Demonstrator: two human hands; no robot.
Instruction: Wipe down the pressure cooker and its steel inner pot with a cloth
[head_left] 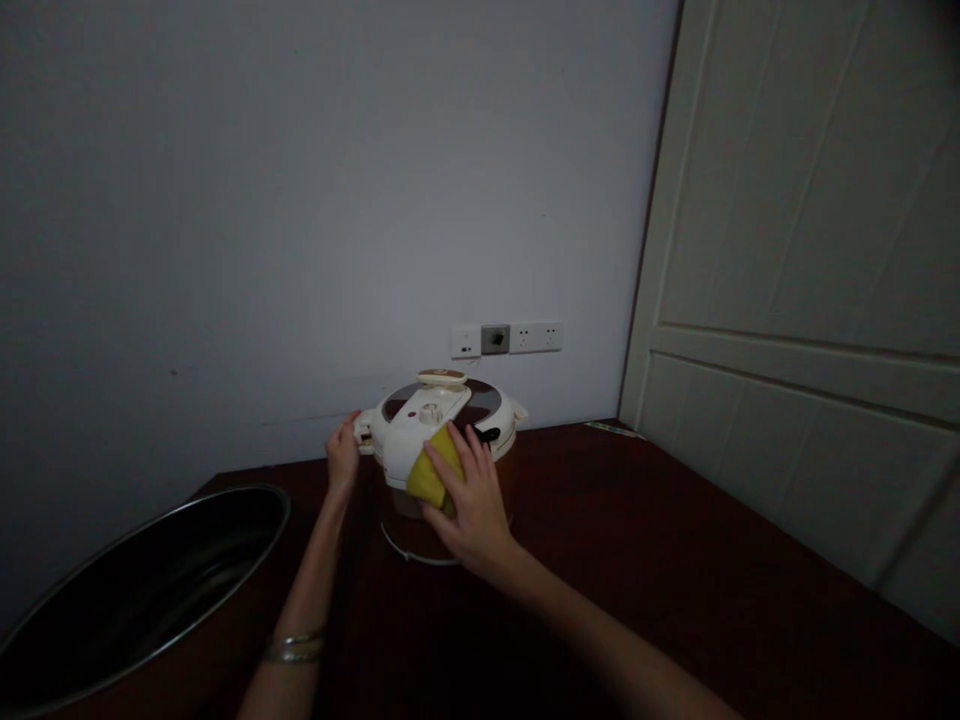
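Closest to me, on the left, a big pot [202, 545] gapes open, dark inside, its pale rim catching a little light; its base is out of sight. Just beside it, bangles [295, 650] ring the left wrist. Deep red-brown, the tabletop [622, 560] spreads away to the right.

And here's the action! The right hand [469, 490] grasps a yellow cloth [435, 470], or maybe a sponge, I can't tell, fingers spread over it, pressing it to the front of a white-lidded cooker [397, 440]. So the cloth sits under the fingers, with the cooker directly beyond. A white cable [420, 558] curves across the tabletop, low in front of the cooker.

Over on the other flank, the left hand [343, 455] is right up against the side handle [365, 430], fingers curled and partly hidden; how firmly they grasp, I can't tell. The cooker stands upright between the two hands, lid on, a knob [430, 412] on top and a raised lid handle [442, 377] behind it.

Further back, a thin strip [615, 430] lies along the tabletop's far edge. Behind, wall sockets [536, 337] line up on a plain wall [337, 200], with a panelled door [810, 250] to the right.
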